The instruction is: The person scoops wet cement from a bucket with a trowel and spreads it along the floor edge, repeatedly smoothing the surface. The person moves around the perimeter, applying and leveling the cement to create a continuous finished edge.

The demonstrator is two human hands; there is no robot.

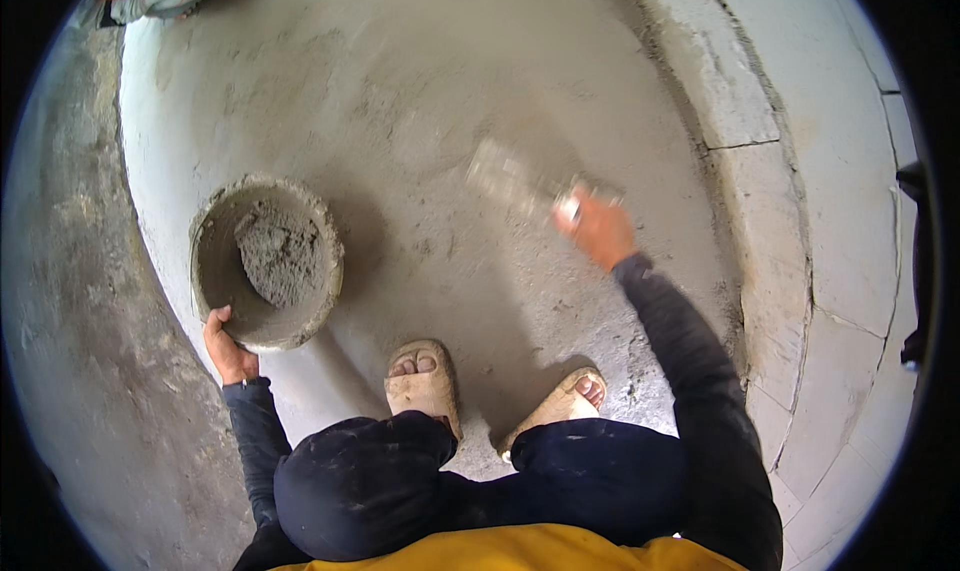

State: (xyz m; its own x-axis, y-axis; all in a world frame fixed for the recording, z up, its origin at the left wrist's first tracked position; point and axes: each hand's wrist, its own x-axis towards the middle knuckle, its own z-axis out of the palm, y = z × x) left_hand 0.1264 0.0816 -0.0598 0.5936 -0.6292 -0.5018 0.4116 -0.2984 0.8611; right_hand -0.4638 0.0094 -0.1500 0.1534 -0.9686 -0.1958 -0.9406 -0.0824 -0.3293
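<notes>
Grey floor [430, 111], blocks [850, 211] at right, 2 sandals [422, 397], left grip [231, 356] clasping mortar bucket [280, 329], right grip [602, 229] around blurred trowel [505, 178]

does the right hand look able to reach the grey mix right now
Probably yes: the right hand, holding a trowel, has open space across to the bucket, and the mix lies uncovered.

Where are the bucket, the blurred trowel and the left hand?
bucket [221, 256]: head view, on its inner wall.
blurred trowel [505, 178]: head view, on its flat blade.
left hand [229, 350]: head view, on the middle of the hand.
</notes>
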